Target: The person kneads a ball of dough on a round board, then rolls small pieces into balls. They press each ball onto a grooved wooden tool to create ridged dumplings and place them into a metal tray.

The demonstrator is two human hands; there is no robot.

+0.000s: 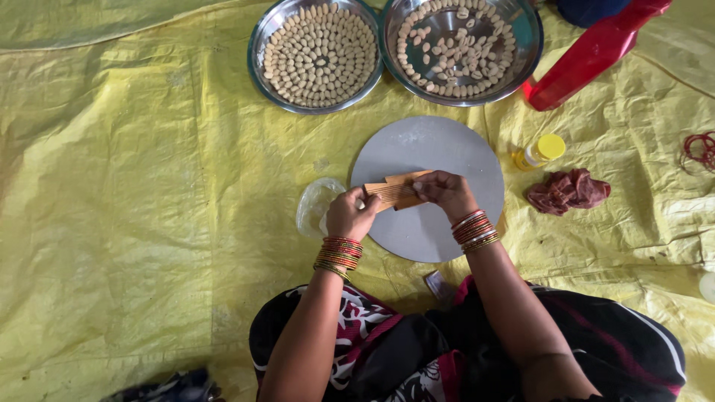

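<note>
2 hands work 1 ridged wooden board [395, 192] over the grey round slab [439, 238] — left hand [350, 214] and right hand [445, 190] each closed on an end; shaping looks underway, and next a careful roll along the ridges seems needed.

The light over me is soft, even daylight, bright but not harsh. My hands throw only faint shadows onto the grey board [439, 152]. The yellow sheet [134, 186] looks a little washed out toward nine o'clock, with dull sheen along its creases. The right steel plate [521, 33] at twelve o'clock shows glare and dark reflections on its bare metal; the left plate [257, 52] shines only at the rim. Focus is sharp in the middle, softer at the corners, where the edges bend slightly. Nothing is blurred by motion.
</note>
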